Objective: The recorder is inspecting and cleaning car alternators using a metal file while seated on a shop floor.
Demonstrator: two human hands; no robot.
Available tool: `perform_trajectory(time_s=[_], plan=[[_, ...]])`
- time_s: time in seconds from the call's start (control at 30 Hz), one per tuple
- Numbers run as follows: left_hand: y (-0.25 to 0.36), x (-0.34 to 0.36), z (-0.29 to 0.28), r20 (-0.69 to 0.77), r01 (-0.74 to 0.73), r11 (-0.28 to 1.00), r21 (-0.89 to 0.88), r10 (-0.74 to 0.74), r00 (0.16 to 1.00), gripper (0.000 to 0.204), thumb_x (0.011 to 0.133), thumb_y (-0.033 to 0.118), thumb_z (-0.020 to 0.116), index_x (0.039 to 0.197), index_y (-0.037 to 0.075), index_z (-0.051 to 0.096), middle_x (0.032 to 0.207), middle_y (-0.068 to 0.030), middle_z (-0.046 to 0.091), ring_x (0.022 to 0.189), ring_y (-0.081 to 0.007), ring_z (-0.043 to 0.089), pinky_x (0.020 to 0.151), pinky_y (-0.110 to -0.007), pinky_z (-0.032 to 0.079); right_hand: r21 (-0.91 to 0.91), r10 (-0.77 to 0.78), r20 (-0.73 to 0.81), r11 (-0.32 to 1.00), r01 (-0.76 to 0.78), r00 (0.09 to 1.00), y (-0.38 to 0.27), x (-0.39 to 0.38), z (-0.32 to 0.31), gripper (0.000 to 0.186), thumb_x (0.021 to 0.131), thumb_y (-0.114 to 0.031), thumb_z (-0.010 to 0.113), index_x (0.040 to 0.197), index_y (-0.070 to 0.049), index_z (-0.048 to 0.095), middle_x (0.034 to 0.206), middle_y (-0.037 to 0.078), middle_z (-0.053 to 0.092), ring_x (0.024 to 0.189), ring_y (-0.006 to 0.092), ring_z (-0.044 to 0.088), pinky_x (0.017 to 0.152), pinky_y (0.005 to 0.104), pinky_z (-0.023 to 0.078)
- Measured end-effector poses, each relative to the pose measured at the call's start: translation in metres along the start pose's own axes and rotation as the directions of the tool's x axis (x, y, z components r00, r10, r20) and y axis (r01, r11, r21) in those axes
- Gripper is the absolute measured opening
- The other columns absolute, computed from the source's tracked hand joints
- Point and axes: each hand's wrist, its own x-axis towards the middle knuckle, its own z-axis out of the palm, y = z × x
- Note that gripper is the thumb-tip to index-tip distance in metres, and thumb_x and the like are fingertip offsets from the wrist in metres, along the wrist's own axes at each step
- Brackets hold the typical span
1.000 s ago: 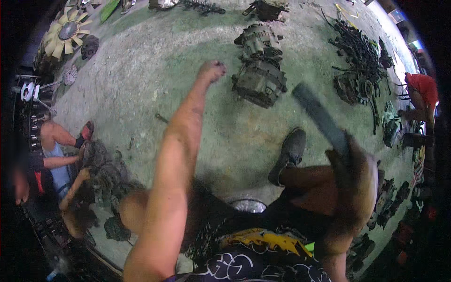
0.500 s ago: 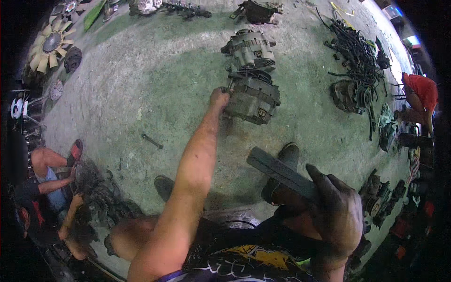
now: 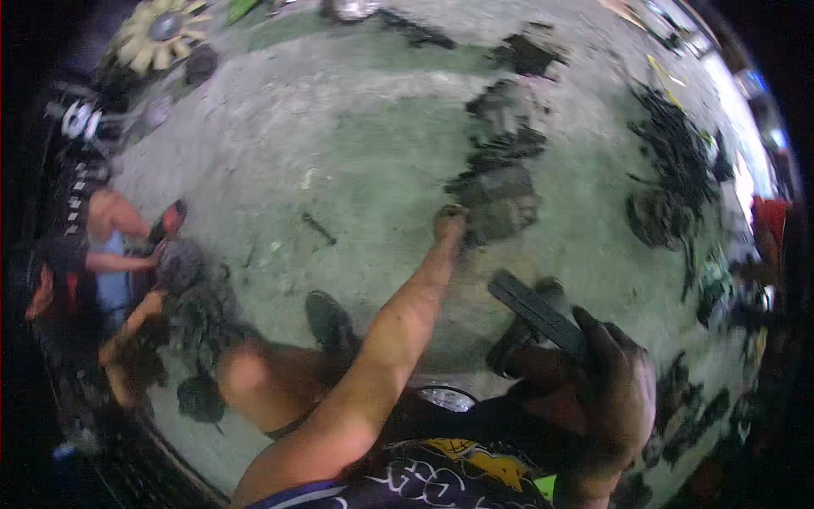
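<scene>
My left hand [image 3: 451, 222] is closed at the left side of the nearer alternator [image 3: 502, 204]; motion blur hides exactly what it grips. Just beyond stands a second, similar alternator [image 3: 500, 110], also smeared. My right hand [image 3: 615, 373], darkened with grime, is wrapped round a long dark grey bar [image 3: 534, 310] with a groove along it, its far end pointing up and left over my foot. A bolt-like metal piece [image 3: 318, 227] lies on the green-stained concrete, left of my left hand.
A seated person [image 3: 119, 263] at left handles a dark part [image 3: 178, 263] beside piled components. A fan [image 3: 165, 27] lies upper left, cable bundles [image 3: 670, 144] at right, another part [image 3: 526, 53] at top, more parts lower right. A person in red [image 3: 770, 220] is at far right.
My left hand has reached from short of the alternators to the nearer one's left side. The bar has swung down toward the left. The whole view has shifted and blurred.
</scene>
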Motion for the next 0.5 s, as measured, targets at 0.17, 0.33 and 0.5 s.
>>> perform_trajectory(time_s=[0.17, 0.33, 0.5], plan=[[0.019, 0.004, 0.04, 0.047, 0.067, 0.994, 0.083, -0.071, 0.996, 0.035, 0.088, 0.03, 0.065, 0.105, 0.0, 0.064, 0.102, -0.0151, 0.067, 0.096, -0.0261, 0.064, 0.086, -0.04, 0.049, -0.086, 0.1, 0.147, 0.992, -0.088, 0.984, 0.009, 0.009, -0.002, 0.05, 0.073, -0.014, 0.061, 0.12, 0.0, 0.06, 0.103, 0.022, 0.065, 0.091, 0.0391, 0.064, 0.078, 0.0426, 0.049], [0.032, 0.018, 0.008, 0.287, 0.104, 0.995, 0.011, -0.103, 0.952, 0.045, 0.091, 0.041, 0.061, 0.103, -0.001, 0.064, 0.095, -0.0143, 0.067, 0.088, -0.0246, 0.063, 0.08, -0.043, 0.047, -0.057, 0.151, 0.067, 0.987, -0.147, 0.986, 0.015, 0.009, 0.01, 0.052, 0.071, -0.007, 0.064, 0.122, -0.001, 0.059, 0.1, 0.023, 0.065, 0.087, 0.0375, 0.065, 0.077, 0.0433, 0.049], [0.027, -0.024, 0.041, -0.009, 0.062, 0.966, 0.25, -0.062, 0.998, 0.047, 0.097, 0.045, 0.048, 0.094, 0.001, 0.064, 0.087, -0.0097, 0.065, 0.083, -0.0256, 0.058, 0.079, -0.04, 0.045, -0.097, 0.171, 0.058, 0.982, -0.165, 0.984, 0.013, 0.006, 0.006, 0.053, 0.07, -0.005, 0.067, 0.122, -0.004, 0.06, 0.099, 0.023, 0.065, 0.087, 0.0371, 0.065, 0.077, 0.0427, 0.049]])
